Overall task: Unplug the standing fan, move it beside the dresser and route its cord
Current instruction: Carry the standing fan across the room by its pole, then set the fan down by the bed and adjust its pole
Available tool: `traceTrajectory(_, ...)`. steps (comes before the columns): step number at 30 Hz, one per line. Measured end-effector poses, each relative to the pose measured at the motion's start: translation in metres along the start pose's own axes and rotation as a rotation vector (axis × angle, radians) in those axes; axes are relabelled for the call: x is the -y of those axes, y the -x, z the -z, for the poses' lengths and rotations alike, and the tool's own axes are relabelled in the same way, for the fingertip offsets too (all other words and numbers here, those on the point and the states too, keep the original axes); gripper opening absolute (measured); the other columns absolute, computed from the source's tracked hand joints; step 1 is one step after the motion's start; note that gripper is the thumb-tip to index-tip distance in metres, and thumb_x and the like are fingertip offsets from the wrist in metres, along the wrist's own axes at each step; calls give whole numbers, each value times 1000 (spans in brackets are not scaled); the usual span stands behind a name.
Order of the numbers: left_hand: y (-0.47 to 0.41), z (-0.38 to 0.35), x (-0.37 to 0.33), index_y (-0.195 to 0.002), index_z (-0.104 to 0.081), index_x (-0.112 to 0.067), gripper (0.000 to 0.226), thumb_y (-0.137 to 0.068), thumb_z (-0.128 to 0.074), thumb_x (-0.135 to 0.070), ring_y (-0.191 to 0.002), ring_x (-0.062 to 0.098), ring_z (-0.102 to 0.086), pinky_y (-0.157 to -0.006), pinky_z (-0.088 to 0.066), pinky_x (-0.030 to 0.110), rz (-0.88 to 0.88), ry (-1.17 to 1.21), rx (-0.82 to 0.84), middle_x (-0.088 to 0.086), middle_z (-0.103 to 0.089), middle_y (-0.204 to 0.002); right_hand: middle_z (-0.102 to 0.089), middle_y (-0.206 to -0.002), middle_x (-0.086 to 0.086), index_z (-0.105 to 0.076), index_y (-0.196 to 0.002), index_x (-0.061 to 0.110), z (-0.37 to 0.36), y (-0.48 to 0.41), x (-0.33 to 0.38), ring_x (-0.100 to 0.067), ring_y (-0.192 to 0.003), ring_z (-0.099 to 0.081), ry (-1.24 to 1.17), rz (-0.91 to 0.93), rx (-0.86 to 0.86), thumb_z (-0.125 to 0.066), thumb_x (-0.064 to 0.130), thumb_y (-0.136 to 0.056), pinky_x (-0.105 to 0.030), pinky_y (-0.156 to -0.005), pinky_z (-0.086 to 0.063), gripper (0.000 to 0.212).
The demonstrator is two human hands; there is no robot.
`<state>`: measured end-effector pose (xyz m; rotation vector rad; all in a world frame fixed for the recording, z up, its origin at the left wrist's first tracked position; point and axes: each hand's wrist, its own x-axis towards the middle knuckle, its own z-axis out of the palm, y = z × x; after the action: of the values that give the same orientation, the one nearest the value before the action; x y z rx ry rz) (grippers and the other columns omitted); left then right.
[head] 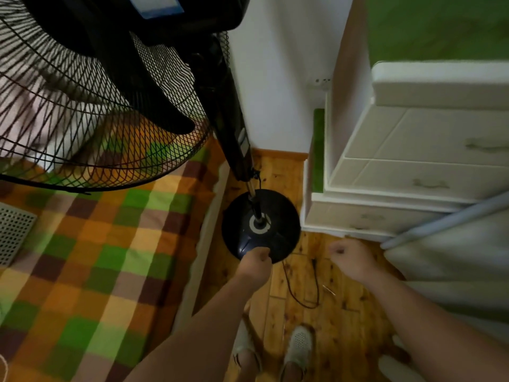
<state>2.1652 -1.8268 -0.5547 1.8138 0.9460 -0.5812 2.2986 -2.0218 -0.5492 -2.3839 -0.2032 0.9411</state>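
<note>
Thin black fan cord (303,306) looped on wood floor (344,326) between both hands. Left hand (256,260) nearer, curled; cannot tell if pinching cord. Right hand (353,261) clenched, empty.

Checkered blanket (96,257) beside wooden floor (344,312)
</note>
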Motion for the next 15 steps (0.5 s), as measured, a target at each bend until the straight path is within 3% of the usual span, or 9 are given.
traceTrajectory(4,4,14,1,-147,-45,-17,41,-106,-41,-19,-128,22,-53,-103,-40,28,-13,8,-43,6,-55,-140,-72,-115,-7,-75,-109,5,-3,-4,12,-16,-100,-63,-1,76,-3,-60,10,-96,-21,-84,-41,21)
traceTrajectory(6,3,23,2,-145,-48,-16,40,-106,-42,-19,-128,20,-52,-106,-39,26,-20,15,-100,4,-55,-140,-71,-120,-6,-72,-117,7,-7,-8,21,-19,-108,-64,-28,109,4,-59,12,-96,-22,-87,-42,25)
traceTrajectory(9,-4,42,0,-138,-55,-13,35,-105,-43,-18,-108,17,-62,-86,-48,14,-20,71,-188,1,-64,-122,-67,-126,-4,-66,-128,12,-15,-15,40,-12,-105,-59,-68,162,0,-60,13,-96,-22,-87,-41,32)
traceTrajectory(12,-11,68,-7,-142,-52,-14,38,-105,-41,-19,-102,19,-61,-84,-46,24,-64,34,-221,1,-63,-119,-67,-123,-3,-63,-129,14,-23,-21,63,-9,-103,-57,-122,196,0,-60,14,-96,-22,-85,-41,33)
traceTrajectory(15,-18,94,-16,-145,-46,-15,42,-104,-41,-18,-93,21,-66,-73,-52,25,-108,75,-241,10,-67,-117,-66,-116,1,-61,-129,15,-29,-25,91,-14,-109,-60,-173,213,-15,-61,19,-96,-23,-85,-42,33)
